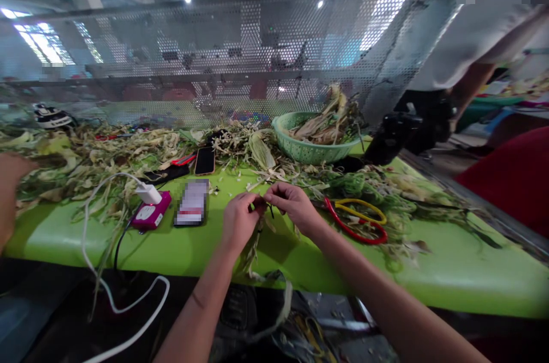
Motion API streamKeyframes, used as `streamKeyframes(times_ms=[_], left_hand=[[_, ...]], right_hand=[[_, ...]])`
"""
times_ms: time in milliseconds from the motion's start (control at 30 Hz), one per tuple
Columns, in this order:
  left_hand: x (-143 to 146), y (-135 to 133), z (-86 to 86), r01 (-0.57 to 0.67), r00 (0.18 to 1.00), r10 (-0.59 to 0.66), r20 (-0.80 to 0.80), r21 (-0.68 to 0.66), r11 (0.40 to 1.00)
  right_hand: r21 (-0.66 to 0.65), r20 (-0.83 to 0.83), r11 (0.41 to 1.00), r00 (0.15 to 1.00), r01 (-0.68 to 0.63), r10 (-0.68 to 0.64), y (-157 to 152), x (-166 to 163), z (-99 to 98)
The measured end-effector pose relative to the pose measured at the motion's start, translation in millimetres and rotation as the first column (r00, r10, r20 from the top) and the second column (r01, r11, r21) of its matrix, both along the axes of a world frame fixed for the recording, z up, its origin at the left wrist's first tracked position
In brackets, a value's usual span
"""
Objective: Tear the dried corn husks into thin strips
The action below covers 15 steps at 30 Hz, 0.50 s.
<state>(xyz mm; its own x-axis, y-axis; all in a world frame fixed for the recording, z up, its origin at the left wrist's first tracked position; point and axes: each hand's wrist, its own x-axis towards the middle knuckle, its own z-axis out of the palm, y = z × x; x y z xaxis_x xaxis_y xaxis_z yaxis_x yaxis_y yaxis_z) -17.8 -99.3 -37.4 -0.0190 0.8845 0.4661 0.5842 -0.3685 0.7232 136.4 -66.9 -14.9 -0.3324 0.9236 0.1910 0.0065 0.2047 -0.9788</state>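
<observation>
My left hand (238, 220) and my right hand (292, 204) meet over the green table (180, 248), near its front edge. Both pinch a thin strip of dried husk (254, 240) that hangs down between them and over the edge. The fingers of both hands are closed on it. Red and yellow scissors (355, 220) lie just right of my right hand. A phone (193, 202) lies flat to the left of my left hand.
Dried husks (98, 154) cover the back of the table. A green basket (311, 140) holds more husks. A pink power bank (151, 213) with a white cable, another phone (205, 160), a mesh screen (240, 54) behind. Another person (467, 48) stands right; someone's hand (8, 191) at left.
</observation>
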Motion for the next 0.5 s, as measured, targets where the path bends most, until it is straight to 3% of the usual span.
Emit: streamKeyframes(times_ms=[100,233,500], left_hand=[[-2.2,2.2,0.2,0.028,0.979,-0.007,0.206,-0.102,0.994],[-6.3,4.3,0.4,0.109,0.896,-0.017,0.443,-0.182,0.977],[-9.2,8.6,-7.6,0.238,0.773,-0.057,0.632,-0.205,0.949]], right_hand=[[0.044,0.011,0.998,0.999,0.032,-0.033,0.6,0.7,-0.3],[0.128,0.159,0.991,0.986,0.032,-0.053,1.5,0.4,-4.5],[0.276,0.258,0.96,0.958,0.053,-0.127,5.6,-1.6,-16.4]])
